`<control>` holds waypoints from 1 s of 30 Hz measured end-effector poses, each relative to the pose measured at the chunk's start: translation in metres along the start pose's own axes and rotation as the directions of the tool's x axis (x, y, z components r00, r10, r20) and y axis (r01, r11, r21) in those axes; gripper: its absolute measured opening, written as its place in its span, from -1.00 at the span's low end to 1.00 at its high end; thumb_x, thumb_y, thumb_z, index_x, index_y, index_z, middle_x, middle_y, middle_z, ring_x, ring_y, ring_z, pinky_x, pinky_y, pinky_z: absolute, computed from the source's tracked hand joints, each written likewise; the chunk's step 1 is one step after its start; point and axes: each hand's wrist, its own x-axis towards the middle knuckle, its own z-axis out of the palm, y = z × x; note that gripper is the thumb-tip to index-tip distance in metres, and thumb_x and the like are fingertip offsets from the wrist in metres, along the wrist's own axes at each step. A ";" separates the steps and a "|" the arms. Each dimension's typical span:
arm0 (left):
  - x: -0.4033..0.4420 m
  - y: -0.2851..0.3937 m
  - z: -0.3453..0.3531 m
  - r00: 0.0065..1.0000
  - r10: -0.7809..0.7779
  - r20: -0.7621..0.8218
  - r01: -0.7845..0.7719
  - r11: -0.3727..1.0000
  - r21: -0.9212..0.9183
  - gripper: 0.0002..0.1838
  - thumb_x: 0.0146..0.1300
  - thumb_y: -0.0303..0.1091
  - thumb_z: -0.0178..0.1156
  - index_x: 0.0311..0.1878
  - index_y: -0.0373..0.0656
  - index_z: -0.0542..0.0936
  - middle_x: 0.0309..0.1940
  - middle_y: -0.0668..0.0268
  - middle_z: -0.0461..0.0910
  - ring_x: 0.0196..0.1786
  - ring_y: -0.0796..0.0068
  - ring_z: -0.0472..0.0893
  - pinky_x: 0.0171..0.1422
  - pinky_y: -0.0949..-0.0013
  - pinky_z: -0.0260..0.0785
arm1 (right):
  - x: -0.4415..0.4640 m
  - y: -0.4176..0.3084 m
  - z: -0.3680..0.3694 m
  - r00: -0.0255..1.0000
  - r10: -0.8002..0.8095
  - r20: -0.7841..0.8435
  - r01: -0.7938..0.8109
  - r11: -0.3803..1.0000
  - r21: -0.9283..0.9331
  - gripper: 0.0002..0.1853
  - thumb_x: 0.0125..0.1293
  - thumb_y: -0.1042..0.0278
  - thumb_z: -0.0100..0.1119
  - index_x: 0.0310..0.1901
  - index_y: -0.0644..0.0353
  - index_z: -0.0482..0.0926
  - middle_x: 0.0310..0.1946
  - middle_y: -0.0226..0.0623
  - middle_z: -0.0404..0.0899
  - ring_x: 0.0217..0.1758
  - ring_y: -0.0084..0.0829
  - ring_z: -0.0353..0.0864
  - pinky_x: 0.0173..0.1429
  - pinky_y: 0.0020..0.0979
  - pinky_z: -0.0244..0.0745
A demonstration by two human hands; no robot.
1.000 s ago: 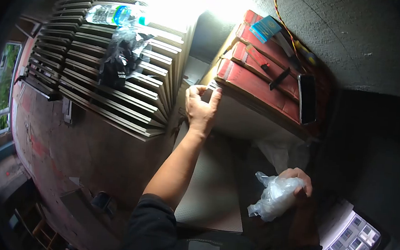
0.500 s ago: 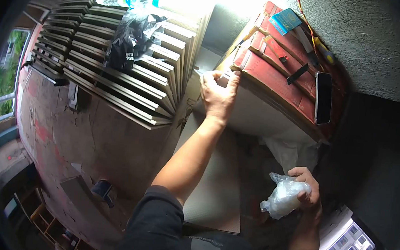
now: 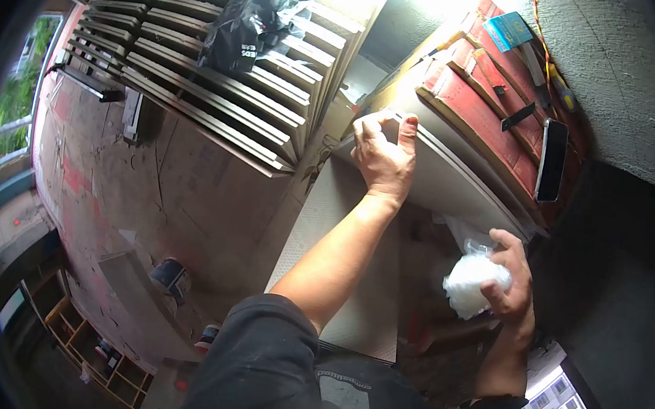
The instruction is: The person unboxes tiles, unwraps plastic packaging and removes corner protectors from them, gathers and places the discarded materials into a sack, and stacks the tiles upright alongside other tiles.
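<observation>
Beside the red cartons (image 3: pixel 462 107), a pale tile (image 3: pixel 449 179) stood tilted, its upper edge pinched by the left hand (image 3: pixel 385 159); it looked heavy, stiff and chip-prone, best gripped by opposite edges. The right hand (image 3: pixel 517 285) clutched crumpled plastic (image 3: pixel 471 285), seemingly light and slippery.

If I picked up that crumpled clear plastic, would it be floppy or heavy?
The crumpled clear plastic is probably floppy, because it's so wrinkled. It's likely light, since just the right hand holds it, though something could be hidden inside. Its shine hints it may be slippery.
</observation>
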 end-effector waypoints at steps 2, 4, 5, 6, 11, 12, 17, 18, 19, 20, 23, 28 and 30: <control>-0.003 -0.003 0.000 1.000 -0.012 -0.013 0.011 0.997 -0.075 -0.46 0.29 0.12 0.27 -0.08 -0.25 0.46 -0.15 0.04 0.52 -0.08 0.00 0.56 0.06 0.02 0.38 | 0.008 0.004 0.005 0.999 0.000 0.054 0.008 0.990 -0.139 -0.32 0.20 -0.37 0.23 -0.22 0.28 0.55 0.24 0.21 0.40 0.10 0.09 0.57 0.15 -0.09 0.48; -0.010 -0.017 0.000 0.995 -0.063 0.072 0.063 0.998 0.002 -0.52 0.28 0.01 0.31 -0.04 -0.22 0.45 -0.18 0.09 0.58 -0.11 0.05 0.61 0.03 0.07 0.43 | 0.016 0.005 0.012 0.999 0.000 0.043 0.007 0.984 -0.176 -0.33 0.20 -0.36 0.24 -0.24 0.28 0.55 0.26 0.22 0.38 0.12 0.11 0.56 0.17 -0.09 0.47; -0.017 -0.023 -0.003 0.996 -0.063 0.063 0.063 0.998 -0.001 -0.52 0.28 0.01 0.31 -0.04 -0.22 0.45 -0.18 0.09 0.58 -0.11 0.05 0.61 0.03 0.07 0.43 | 0.022 0.005 0.015 1.000 0.002 0.020 0.002 0.977 -0.212 -0.34 0.19 -0.35 0.26 -0.25 0.29 0.56 0.28 0.24 0.36 0.15 0.13 0.55 0.19 -0.08 0.46; -0.031 -0.024 -0.010 0.938 -0.279 0.208 0.278 0.960 0.035 -0.52 0.27 -0.04 0.32 0.00 -0.23 0.43 -0.18 0.09 0.58 -0.11 0.05 0.62 0.03 0.08 0.43 | 0.027 0.003 0.016 0.999 0.020 0.032 -0.010 0.957 -0.290 -0.35 0.19 -0.33 0.27 -0.27 0.29 0.57 0.31 0.25 0.32 0.16 0.16 0.54 0.19 -0.08 0.46; -0.046 -0.032 -0.001 0.993 0.057 0.103 -0.049 0.996 -0.080 -0.51 0.22 -0.24 0.32 0.08 -0.30 0.38 -0.08 0.05 0.43 0.04 0.11 0.46 0.24 0.16 0.30 | 0.021 0.014 0.014 1.000 0.013 -0.029 -0.021 0.954 -0.298 -0.34 0.20 -0.33 0.25 -0.28 0.30 0.57 0.31 0.27 0.31 0.12 0.17 0.55 0.16 -0.07 0.47; -0.022 -0.018 0.000 0.994 0.106 0.040 -0.104 0.993 -0.053 -0.51 0.23 -0.25 0.32 0.08 -0.31 0.37 -0.08 0.04 0.42 0.04 0.09 0.46 0.23 0.14 0.30 | 0.013 0.019 0.012 0.998 0.038 -0.058 -0.054 0.952 -0.300 -0.33 0.21 -0.34 0.24 -0.28 0.31 0.56 0.31 0.27 0.32 0.12 0.16 0.54 0.17 -0.06 0.46; 0.026 -0.010 0.020 0.987 0.029 0.156 -0.006 0.990 -0.143 -0.56 0.28 -0.12 0.37 -0.08 -0.29 0.44 -0.20 0.25 0.44 -0.15 0.43 0.45 0.00 0.30 0.38 | -0.075 0.107 0.010 0.747 0.549 -0.375 -0.343 0.801 0.490 -0.58 0.45 -0.02 0.07 -0.28 0.25 0.56 -0.31 -0.39 0.55 -0.17 -0.47 0.46 -0.03 -0.40 0.38; 0.026 -0.021 0.026 0.988 0.033 0.153 -0.023 0.998 -0.064 -0.56 0.28 -0.11 0.37 -0.11 -0.29 0.46 -0.22 0.27 0.42 -0.17 0.44 0.44 -0.04 0.33 0.38 | -0.080 0.112 0.000 0.705 0.598 -0.382 -0.335 0.755 0.564 -0.61 0.51 0.04 -0.04 -0.28 0.21 0.56 -0.38 -0.50 0.50 -0.23 -0.57 0.41 -0.10 -0.46 0.34; 0.024 -0.015 0.025 0.991 0.068 0.117 -0.067 0.998 -0.016 -0.56 0.28 -0.08 0.36 -0.13 -0.29 0.48 -0.23 0.27 0.41 -0.18 0.43 0.44 -0.03 0.33 0.37 | -0.090 0.126 -0.008 0.695 0.578 -0.427 -0.355 0.793 0.495 -0.60 0.50 0.03 -0.07 -0.27 0.22 0.55 -0.37 -0.47 0.51 -0.23 -0.56 0.41 -0.09 -0.44 0.34; 0.021 -0.010 0.025 0.991 0.018 0.129 -0.009 0.998 -0.065 -0.55 0.28 -0.06 0.36 -0.15 -0.29 0.47 -0.20 0.18 0.41 -0.12 0.32 0.42 0.06 0.24 0.32 | -0.099 0.153 -0.009 0.704 0.559 -0.439 -0.314 0.799 0.513 -0.60 0.48 0.04 -0.08 -0.23 0.25 0.56 -0.34 -0.39 0.53 -0.21 -0.50 0.44 -0.07 -0.41 0.36; 0.019 -0.010 0.027 0.993 -0.020 0.120 0.027 0.998 -0.052 -0.51 0.32 0.01 0.31 -0.13 -0.31 0.46 -0.22 0.20 0.43 -0.14 0.33 0.43 0.07 0.28 0.33 | -0.086 0.174 -0.008 0.746 0.413 -0.523 -0.248 0.900 0.359 -0.58 0.48 0.04 -0.08 -0.14 0.28 0.59 -0.04 -0.05 0.60 0.20 -0.17 0.47 0.33 -0.26 0.27; 0.017 -0.004 0.027 0.990 -0.050 0.134 0.059 0.996 -0.067 -0.48 0.34 0.04 0.28 -0.11 -0.31 0.42 -0.23 0.20 0.44 -0.16 0.36 0.43 0.04 0.32 0.35 | -0.054 0.160 0.004 0.832 0.258 -0.490 -0.158 0.959 0.237 -0.59 0.43 0.02 0.01 -0.25 0.26 0.59 0.01 0.00 0.56 0.26 -0.08 0.43 0.41 -0.17 0.21; 0.015 -0.002 0.022 0.991 -0.027 0.128 0.031 0.999 -0.033 -0.49 0.35 0.02 0.27 -0.11 -0.31 0.41 -0.23 0.21 0.44 -0.16 0.37 0.43 0.05 0.32 0.35 | -0.049 0.151 0.016 0.758 0.198 -0.621 -0.088 0.975 0.204 -0.63 0.35 0.04 0.11 -0.28 0.27 0.58 0.12 0.00 0.46 0.27 -0.05 0.40 0.40 -0.16 0.21</control>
